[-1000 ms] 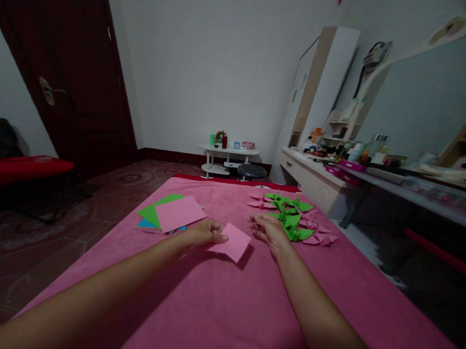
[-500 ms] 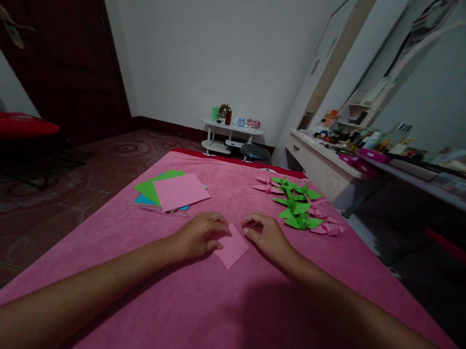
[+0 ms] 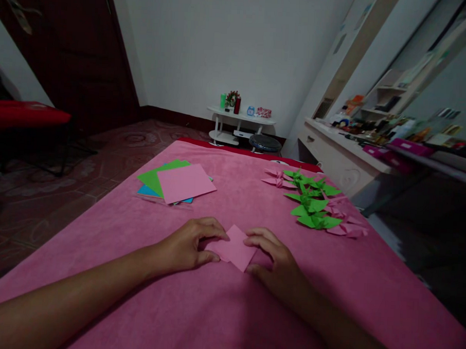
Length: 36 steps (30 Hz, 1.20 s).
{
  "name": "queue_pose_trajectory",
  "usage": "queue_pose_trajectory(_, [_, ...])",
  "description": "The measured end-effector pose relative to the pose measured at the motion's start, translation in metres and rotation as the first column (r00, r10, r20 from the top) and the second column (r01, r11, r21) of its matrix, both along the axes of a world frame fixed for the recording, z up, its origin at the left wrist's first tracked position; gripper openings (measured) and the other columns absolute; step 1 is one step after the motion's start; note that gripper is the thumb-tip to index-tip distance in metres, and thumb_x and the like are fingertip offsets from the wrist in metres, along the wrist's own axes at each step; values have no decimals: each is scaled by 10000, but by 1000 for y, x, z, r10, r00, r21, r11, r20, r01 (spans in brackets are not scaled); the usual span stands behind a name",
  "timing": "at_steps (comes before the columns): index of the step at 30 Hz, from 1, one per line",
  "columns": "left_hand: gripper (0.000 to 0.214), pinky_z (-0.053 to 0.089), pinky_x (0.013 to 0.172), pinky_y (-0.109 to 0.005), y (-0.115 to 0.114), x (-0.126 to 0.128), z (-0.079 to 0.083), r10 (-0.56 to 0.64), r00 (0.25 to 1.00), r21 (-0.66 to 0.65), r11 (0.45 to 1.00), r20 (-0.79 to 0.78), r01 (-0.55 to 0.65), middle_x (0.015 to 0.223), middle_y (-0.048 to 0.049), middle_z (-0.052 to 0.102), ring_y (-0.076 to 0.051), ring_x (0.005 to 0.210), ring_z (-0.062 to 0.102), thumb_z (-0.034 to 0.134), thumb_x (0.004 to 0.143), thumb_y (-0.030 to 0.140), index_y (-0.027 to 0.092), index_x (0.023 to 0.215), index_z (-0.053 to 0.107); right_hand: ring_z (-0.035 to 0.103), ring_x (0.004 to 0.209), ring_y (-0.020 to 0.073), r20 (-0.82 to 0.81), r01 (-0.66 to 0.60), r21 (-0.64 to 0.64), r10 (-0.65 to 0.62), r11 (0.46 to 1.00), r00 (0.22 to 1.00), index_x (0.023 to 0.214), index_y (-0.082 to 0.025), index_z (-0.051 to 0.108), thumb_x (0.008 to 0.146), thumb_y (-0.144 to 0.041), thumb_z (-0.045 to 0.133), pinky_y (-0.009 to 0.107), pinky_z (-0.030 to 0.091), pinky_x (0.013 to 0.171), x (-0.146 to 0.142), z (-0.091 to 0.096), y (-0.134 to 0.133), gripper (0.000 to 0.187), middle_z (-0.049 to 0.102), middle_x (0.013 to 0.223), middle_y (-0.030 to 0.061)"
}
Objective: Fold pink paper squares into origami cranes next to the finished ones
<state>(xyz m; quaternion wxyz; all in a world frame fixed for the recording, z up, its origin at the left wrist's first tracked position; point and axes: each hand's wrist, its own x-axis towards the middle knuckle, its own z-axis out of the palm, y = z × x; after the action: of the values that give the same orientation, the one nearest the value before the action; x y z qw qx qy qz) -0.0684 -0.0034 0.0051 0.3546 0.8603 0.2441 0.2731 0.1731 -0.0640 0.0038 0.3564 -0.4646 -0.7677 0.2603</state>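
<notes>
A small folded piece of pink origami paper [image 3: 240,249] lies on the pink cloth in front of me, one corner toward me. Its left part shows a second layer sticking out under the square. My left hand [image 3: 199,245] grips that left side, thumb at the lower edge and fingers above. On the opposite side, my right hand [image 3: 273,258] holds the right edge between curled fingers and thumb. Folded green paper cranes [image 3: 311,203] sit to the right beyond my hand, with pink paper cranes [image 3: 348,228] beside them.
A stack of square paper, topped by a pink sheet [image 3: 186,184], lies left of centre on the pink cloth [image 3: 153,305]. A cluttered dressing table [image 3: 342,148] stands at the right. Farther back are a white shelf [image 3: 241,116] and a round stool [image 3: 265,142].
My right hand has come onto the paper's right edge, where before it was just beside it. A lower layer now shows at the left. The view has shifted slightly.
</notes>
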Motion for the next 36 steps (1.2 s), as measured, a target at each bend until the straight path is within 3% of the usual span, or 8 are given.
queue_pose_trajectory(5, [335,455,806,-295,-4,1,1,16,998,15,1000,57,-17,1024,-82,575,-173,931,555,659,748,223,194,1080,624,516,1093,215,3,44,4,-44,999,999,1025,-200,613,641,-21,608,336,412,937,3,0,-1,424,543,1146,90])
queue_pose_trajectory(10, [318,446,855,-328,-4,2,3,49,994,72,996,100,-57,1049,-86,575,-187,985,544,629,750,150,202,1063,641,543,1049,220,-65,87,35,-84,996,994,962,-211,641,710,-86,600,349,434,906,6,-2,1,285,583,1079,88])
queue_pose_trajectory(20, [345,464,785,-288,-8,3,-4,50,992,-2,999,119,-50,986,-78,604,-167,899,573,631,726,97,188,1059,641,595,918,192,-199,121,-62,-131,991,971,840,-212,673,755,-158,604,276,485,750,6,1,-2,122,612,998,79])
queue_pose_trajectory(31, [221,473,749,-287,-10,4,3,56,986,-142,989,155,-34,938,-78,624,-164,856,588,591,784,152,168,985,682,623,850,187,-238,95,-72,-110,993,965,806,-209,692,772,-152,585,295,492,753,9,-4,0,126,663,870,60])
queue_pose_trajectory(36, [220,465,820,-323,-11,5,8,75,987,-29,997,140,-71,1027,-90,593,-177,937,567,549,800,155,184,969,687,622,823,192,-252,123,-82,-140,989,957,748,-209,695,763,-175,602,296,494,729,7,0,-1,100,660,835,60])
